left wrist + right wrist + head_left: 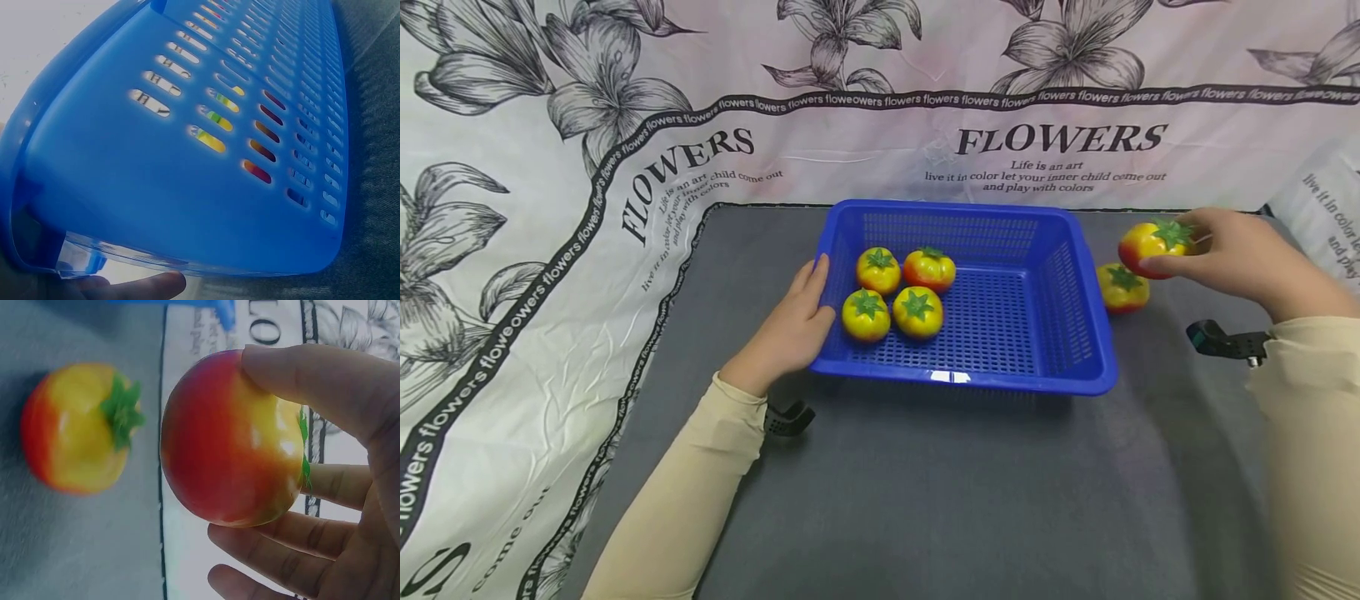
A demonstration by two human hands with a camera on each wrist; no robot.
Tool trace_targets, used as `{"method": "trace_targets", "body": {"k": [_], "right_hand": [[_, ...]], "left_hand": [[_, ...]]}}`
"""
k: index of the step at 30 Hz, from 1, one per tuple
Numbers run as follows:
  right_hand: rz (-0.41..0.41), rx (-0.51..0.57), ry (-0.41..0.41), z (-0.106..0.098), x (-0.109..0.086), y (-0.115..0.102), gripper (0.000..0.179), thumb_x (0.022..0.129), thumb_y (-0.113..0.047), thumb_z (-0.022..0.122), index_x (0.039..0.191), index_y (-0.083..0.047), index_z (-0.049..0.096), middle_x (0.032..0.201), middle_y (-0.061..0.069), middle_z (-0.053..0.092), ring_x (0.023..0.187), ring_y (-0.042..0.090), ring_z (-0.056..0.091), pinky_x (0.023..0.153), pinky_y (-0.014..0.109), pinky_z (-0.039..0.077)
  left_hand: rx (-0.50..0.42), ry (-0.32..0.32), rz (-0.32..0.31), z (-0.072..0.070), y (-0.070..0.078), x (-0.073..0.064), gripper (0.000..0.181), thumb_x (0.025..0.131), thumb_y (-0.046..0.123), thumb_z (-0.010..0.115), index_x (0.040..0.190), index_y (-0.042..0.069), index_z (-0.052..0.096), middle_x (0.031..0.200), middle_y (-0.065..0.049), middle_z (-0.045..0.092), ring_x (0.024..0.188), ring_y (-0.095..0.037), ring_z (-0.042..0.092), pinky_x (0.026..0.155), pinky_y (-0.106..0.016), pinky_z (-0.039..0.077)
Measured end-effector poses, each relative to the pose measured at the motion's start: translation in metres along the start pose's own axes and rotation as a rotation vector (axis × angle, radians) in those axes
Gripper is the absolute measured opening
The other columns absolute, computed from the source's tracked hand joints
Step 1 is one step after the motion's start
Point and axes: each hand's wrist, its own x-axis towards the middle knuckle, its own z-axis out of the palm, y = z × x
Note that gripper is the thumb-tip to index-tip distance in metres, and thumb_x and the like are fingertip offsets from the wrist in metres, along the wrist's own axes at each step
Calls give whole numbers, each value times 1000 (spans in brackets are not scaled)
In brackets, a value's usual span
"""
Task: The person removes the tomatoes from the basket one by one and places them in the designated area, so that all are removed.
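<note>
Printed cloth (pixel 865 185) rises beyond both hands' fingers, and a dark grey table (pixel 925 483) spreads beneath them. On it, the blue basket (pixel 1022 386) lies between the hands, its long axis running from the left fingers toward the right ones. From the right fingers the basket is off to the left, its near short end close by but apart.

The left hand (pixel 786 329) is at the basket's far short end, fingers fairly straight against the outside of the wall. The right hand (pixel 1240 254) pinches a red-and-yellow tomato (pixel 1141 242) between thumb and fingers, outside the basket and above the table.

A loose tomato (pixel 1123 293) sits below the right fingers, a little to their left and just beside the basket's end; whether it touches the wall I cannot tell. Four tomatoes (pixel 918 314) stand together inside, nearer the left fingers.

Beyond the fingers, the cloth reads "FLOWERS" twice in large capitals. Smaller lines say "Life is an art / live it in color let your inner child come out / and play with colors". Tiny "flowers" repeats along a black band. No brand is legible on the basket.
</note>
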Motion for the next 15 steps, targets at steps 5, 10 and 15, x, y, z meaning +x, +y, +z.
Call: {"method": "trace_targets", "body": {"k": [5,10,15], "right_hand": [[28,-1,25,6,-1,17,84,99,-49,67,141,19,43,127,50,49,112,62,50,88,74,45],[45,-16,33,10,-3,32,84,98,-49,67,137,22,43,125,51,49,110,62,51,87,74,45],[58,-18,22,12,-5,44,86,97,-50,67,137,22,43,123,50,50,108,60,52,83,71,46]], "left_hand": [[-4,1,-5,0,-1,0,73,106,20,38,170,14,4,177,-10,1,161,-32,14,129,-53,15],[3,5,-3,-1,-1,1,73,106,20,39,170,15,4,177,-9,2,161,-33,15,129,-53,15],[9,4,-3,-1,0,1,73,106,20,39,170,14,5,177,-10,2,161,-32,15,129,-52,15]]}}
